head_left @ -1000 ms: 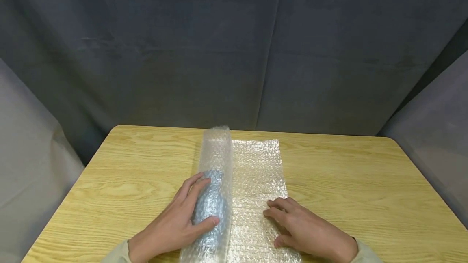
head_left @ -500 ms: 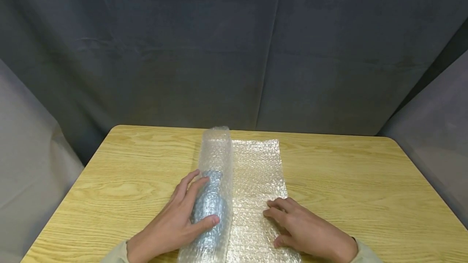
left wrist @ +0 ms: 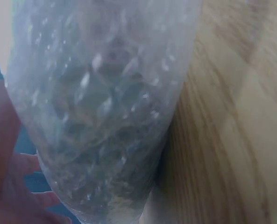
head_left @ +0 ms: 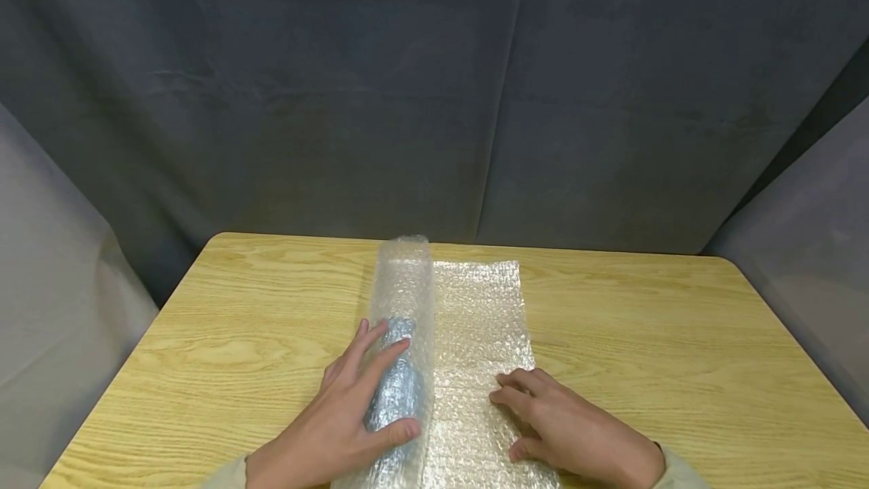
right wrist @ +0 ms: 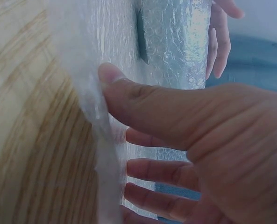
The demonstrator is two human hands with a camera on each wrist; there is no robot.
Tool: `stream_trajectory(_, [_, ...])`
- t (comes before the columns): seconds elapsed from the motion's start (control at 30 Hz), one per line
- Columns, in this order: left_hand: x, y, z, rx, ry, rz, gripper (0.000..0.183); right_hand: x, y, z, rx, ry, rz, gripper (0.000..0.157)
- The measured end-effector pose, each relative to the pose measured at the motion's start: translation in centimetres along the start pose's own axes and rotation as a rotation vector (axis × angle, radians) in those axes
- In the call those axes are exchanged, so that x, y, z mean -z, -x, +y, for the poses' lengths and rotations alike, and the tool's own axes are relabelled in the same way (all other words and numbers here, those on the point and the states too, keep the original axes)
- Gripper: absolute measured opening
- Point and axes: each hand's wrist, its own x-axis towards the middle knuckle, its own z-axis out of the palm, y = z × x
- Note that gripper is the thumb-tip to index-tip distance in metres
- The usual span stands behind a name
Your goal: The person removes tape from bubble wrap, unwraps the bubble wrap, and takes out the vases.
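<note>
A light-blue object shaped like a bottle (head_left: 400,391) lies inside a rolled-over part of clear bubble wrap (head_left: 403,278). Over this roll rests my left hand (head_left: 339,417), its fingers spread and the thumb lying across the top. The rest of the bubble wrap lies flat to the right, and the fingertips of my right hand (head_left: 566,425) press on it near its right edge. In the right wrist view, the thumb (right wrist: 152,105) and fingertips touch the flat sheet without closing round it. In the left wrist view the wrapped roll (left wrist: 101,102) fills the middle, hiding part of the left hand.
The wood-grain table (head_left: 645,338) extends to both sides of the wrap. A dark curtain (head_left: 434,96) hangs behind it, and pale cloth panels (head_left: 54,308) stand at left and right.
My left hand has slid a little to the right over the roll, and its fingers lie further across the blue object. My right hand and the flat sheet have stayed in place.
</note>
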Motion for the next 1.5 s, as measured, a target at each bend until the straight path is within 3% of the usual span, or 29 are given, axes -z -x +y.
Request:
stream_trajectory(0.47, [-0.42, 0.11, -0.01, -0.035, 0.006, -0.020, 0.081, 0.00, -0.05, -0.05, -0.015, 0.002, -0.025, 0.058])
stream_trajectory(0.83, [-0.17, 0.02, 0.14, 0.028, 0.003, -0.073, 0.084, 0.03, -0.07, -0.07, -0.033, -0.015, -0.036, 0.059])
stream_trajectory(1.5, [0.31, 0.42, 0.06, 0.025, -0.016, -0.055, 0.085, -0.18, 0.00, 0.11, 0.005, -0.010, 0.004, 0.059])
